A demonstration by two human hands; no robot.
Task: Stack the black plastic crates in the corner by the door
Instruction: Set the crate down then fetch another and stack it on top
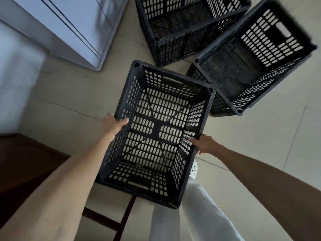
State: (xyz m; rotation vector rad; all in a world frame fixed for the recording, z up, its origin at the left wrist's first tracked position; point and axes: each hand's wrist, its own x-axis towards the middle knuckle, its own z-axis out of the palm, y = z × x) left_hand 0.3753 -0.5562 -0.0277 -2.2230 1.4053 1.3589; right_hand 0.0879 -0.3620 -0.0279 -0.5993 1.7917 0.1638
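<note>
Black and empty, the held crate (pixel 157 134) hangs above the floor (pixel 69 94) in our left hand (pixel 113 123) and right hand (pixel 204 145), each grip clasping a side rim, near two more empty crates (pixel 182 32) (pixel 251 61).
</note>
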